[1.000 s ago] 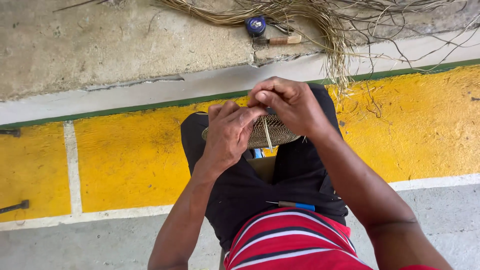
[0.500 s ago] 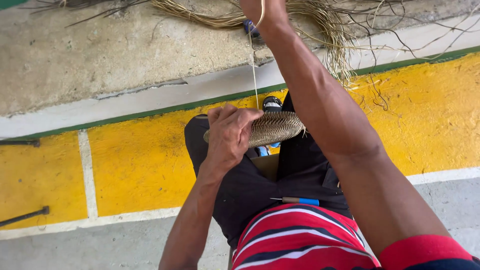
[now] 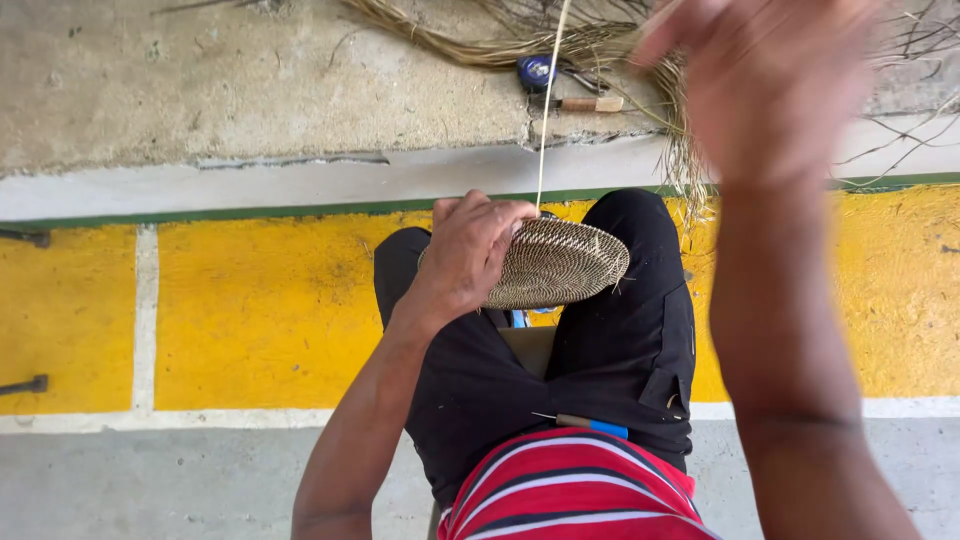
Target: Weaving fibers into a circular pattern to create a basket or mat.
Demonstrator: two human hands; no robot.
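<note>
A person sits above a yellow-painted floor (image 3: 260, 310) with white lines, knees in black trousers (image 3: 620, 330), weaving a small round coiled basket (image 3: 560, 262) that rests on the lap. The step in hand looks like drawing a stitch tight: a thin pale strand (image 3: 545, 110) runs straight up from the basket's rim. The next move likely calls for guiding that strand back to the rim. The left hand (image 3: 470, 250) is clenched around the basket's near edge, fingers curled over it. The right hand (image 3: 770, 80) is raised high and blurred; whether it pinches the strand cannot be told. A heap of dry grass (image 3: 600, 45) lies on the concrete ledge beyond.
</note>
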